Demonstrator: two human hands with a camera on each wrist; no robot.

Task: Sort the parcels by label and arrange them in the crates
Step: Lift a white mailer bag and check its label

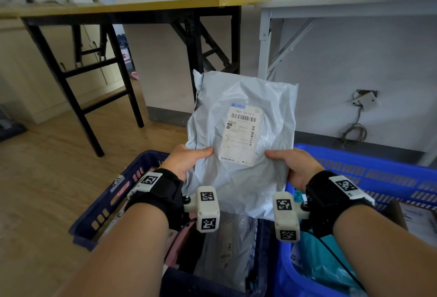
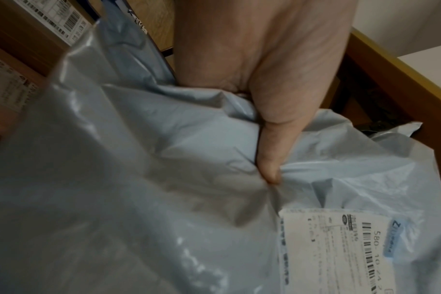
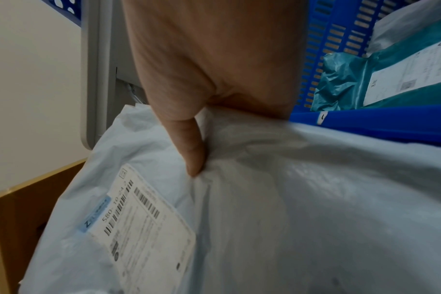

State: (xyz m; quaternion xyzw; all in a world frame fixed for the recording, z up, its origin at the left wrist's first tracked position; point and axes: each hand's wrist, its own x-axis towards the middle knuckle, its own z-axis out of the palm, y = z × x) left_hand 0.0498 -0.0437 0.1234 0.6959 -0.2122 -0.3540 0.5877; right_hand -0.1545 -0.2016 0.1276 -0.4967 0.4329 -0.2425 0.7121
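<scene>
The grey poly mailer (image 1: pixel 241 136) is held upright above the two crates, between the dark blue crate (image 1: pixel 106 202) and the bright blue crate (image 1: pixel 378 169). The left hand (image 1: pixel 186 160) and the right hand (image 1: pixel 295 166) each pinch one lower side edge, thumb on front. It looks light, soft and slippery; gripping both edges beside the shipping label (image 1: pixel 242 133) seems safest

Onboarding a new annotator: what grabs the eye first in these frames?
The pale grey parcel, held up mid-frame with its white label facing the camera. The left hand and right hand pinch its lower edges, thumbs on the front. Below sit a dark blue crate on the left and a bright blue crate on the right, both holding parcels.
</scene>
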